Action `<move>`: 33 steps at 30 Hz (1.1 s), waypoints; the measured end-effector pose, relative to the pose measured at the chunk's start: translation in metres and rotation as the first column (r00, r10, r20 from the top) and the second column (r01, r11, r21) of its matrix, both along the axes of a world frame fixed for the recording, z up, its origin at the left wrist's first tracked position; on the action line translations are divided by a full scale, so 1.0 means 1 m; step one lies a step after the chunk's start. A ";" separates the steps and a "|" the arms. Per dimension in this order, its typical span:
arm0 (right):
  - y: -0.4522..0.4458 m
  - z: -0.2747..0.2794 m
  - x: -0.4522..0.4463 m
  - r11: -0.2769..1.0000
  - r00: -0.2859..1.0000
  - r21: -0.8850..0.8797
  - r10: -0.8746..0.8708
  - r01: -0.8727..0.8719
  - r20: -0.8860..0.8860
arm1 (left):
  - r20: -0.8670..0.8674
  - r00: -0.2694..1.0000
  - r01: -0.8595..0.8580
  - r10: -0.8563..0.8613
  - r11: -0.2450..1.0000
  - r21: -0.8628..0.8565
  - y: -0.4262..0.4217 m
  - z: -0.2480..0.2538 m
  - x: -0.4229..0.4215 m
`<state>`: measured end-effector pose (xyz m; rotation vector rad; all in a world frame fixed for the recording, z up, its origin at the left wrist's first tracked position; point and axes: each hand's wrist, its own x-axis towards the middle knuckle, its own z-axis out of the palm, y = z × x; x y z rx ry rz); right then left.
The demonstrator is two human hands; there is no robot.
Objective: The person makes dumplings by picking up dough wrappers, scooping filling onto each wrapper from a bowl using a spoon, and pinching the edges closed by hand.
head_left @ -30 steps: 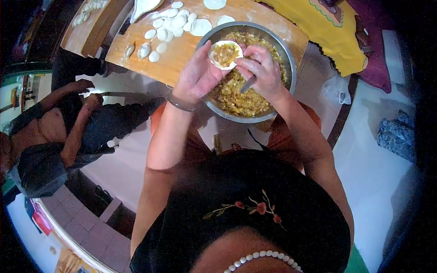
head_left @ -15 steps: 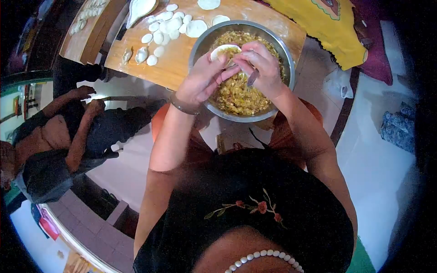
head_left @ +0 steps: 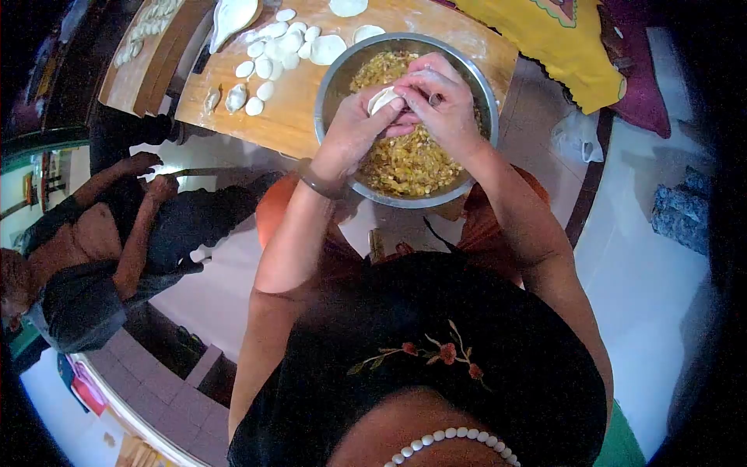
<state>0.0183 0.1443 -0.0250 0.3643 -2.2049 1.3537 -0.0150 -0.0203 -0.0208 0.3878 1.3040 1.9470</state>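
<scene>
Over the metal bowl (head_left: 320, 117) of chopped yellow-brown filling (head_left: 412, 167), both my hands are closed round a dumpling (head_left: 381, 100) in a white wrapper. My left hand (head_left: 354, 132) cups it from the left with the thumb along its edge. My right hand (head_left: 447, 109) presses its fingers against the wrapper's right side. A grey metal end of a utensil (head_left: 435, 100) pokes out between my right fingers; the rest of it is hidden. The dumpling's lower side and right edge are covered by fingers.
On the wooden table (head_left: 226, 128) lie several small dough discs (head_left: 276, 48), rolled wrappers (head_left: 327, 50) and a finished dumpling (head_left: 236, 97). More dumplings (head_left: 148, 31) sit on a board at far left. Another person (head_left: 101, 241) sits at left. A yellow cloth (head_left: 537, 47) hangs at upper right.
The wrapper was open with filling showing; now it is folded, and my right fingers have moved in against it. The utensil's metal handle has turned and shows less.
</scene>
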 end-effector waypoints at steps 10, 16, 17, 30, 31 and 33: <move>0.000 0.011 0.003 0.999 0.985 -0.021 0.042 -0.039 0.170 | 0.075 0.997 0.017 -0.021 0.998 0.054 -0.005 0.011 0.002; 0.004 0.010 0.000 0.990 0.981 0.062 0.113 -0.124 0.156 | 0.070 0.997 -0.031 0.025 0.996 0.087 -0.005 -0.002 -0.001; 0.004 0.011 0.001 0.990 0.977 0.051 0.119 -0.129 0.175 | 0.068 0.997 -0.031 0.026 0.997 0.077 -0.005 -0.002 -0.001; -0.003 0.029 0.009 0.996 0.994 -0.055 0.076 -0.071 0.079 | -0.549 0.830 -0.087 0.097 0.995 0.045 0.006 0.000 -0.004; -0.004 0.029 0.009 0.997 0.995 -0.032 0.067 -0.065 0.078 | -0.470 0.881 -0.064 0.056 0.998 -0.002 0.003 0.003 -0.003; -0.004 0.030 0.010 0.999 0.996 0.015 0.048 -0.050 0.077 | -0.293 0.956 -0.005 -0.020 0.996 -0.084 -0.003 0.014 0.000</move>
